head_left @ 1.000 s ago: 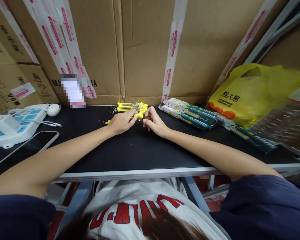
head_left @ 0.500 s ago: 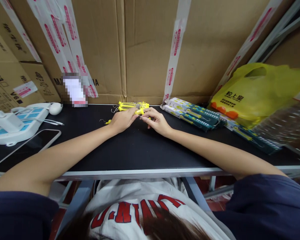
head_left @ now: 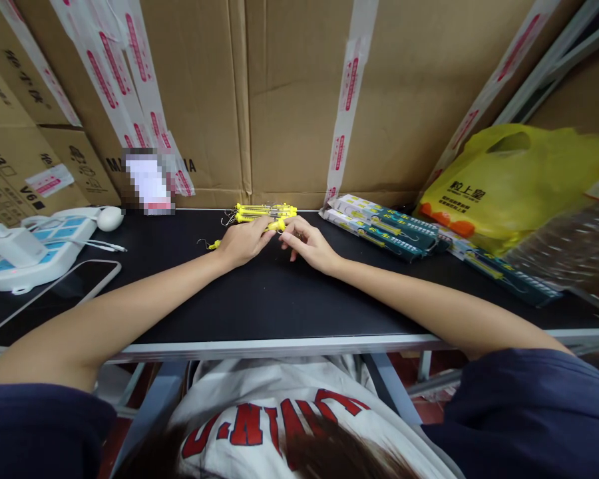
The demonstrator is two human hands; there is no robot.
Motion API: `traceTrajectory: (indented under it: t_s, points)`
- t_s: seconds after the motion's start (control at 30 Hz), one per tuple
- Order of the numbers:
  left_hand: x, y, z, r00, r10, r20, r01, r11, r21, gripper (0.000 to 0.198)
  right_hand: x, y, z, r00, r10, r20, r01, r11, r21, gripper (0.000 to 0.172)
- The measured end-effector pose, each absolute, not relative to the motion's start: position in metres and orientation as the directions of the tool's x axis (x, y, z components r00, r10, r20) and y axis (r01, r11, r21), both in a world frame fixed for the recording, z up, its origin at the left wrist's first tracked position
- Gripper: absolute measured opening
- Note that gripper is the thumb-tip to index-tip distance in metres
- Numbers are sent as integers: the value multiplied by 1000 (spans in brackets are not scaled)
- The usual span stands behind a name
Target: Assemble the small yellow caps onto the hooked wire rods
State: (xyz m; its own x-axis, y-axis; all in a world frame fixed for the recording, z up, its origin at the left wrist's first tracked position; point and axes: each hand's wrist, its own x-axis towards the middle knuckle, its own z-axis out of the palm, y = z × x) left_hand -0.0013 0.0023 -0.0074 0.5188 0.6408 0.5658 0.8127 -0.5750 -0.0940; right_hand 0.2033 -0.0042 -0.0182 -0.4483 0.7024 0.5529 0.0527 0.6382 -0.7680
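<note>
My left hand [head_left: 245,241] is closed around a yellow spring scale [head_left: 276,226] with wire hooks. One yellow end shows past the thumb; the other end, with its hook, sticks out near the wrist. My right hand [head_left: 309,245] pinches at the thumb-side end of that scale, its other fingers curled. Whatever small part lies between the right fingertips is too small to make out. Just behind both hands lies a bundle of several similar yellow spring scales [head_left: 265,211], their hooks pointing left.
Long printed boxes [head_left: 379,226] lie to the right, beside a yellow plastic bag [head_left: 509,179] and clear bottles [head_left: 569,246]. A power strip [head_left: 44,249] and a phone [head_left: 54,299] are on the left. Large cartons [head_left: 289,100] wall off the back of the black table [head_left: 279,306].
The right fingertips have shifted slightly at the scale's end, and the yellow end has moved a little left. The left hand keeps its hold.
</note>
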Motion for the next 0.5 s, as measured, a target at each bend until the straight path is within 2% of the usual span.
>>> traceTrajectory:
  t_s: [0.2, 0.3, 0.5]
  points:
    - [2, -3, -5, 520, 635, 571, 797, -602, -57, 41, 204, 2, -21, -474, 750, 461, -77, 486, -870, 33]
    - [4, -6, -5, 547, 632, 549, 780, -623, -60, 37, 204, 4, -22, -500, 725, 474, -92, 499, -862, 30]
    - [6, -9, -3, 543, 636, 549, 763, -647, -5, 33, 204, 5, -22, -498, 694, 520, -54, 574, -817, 35]
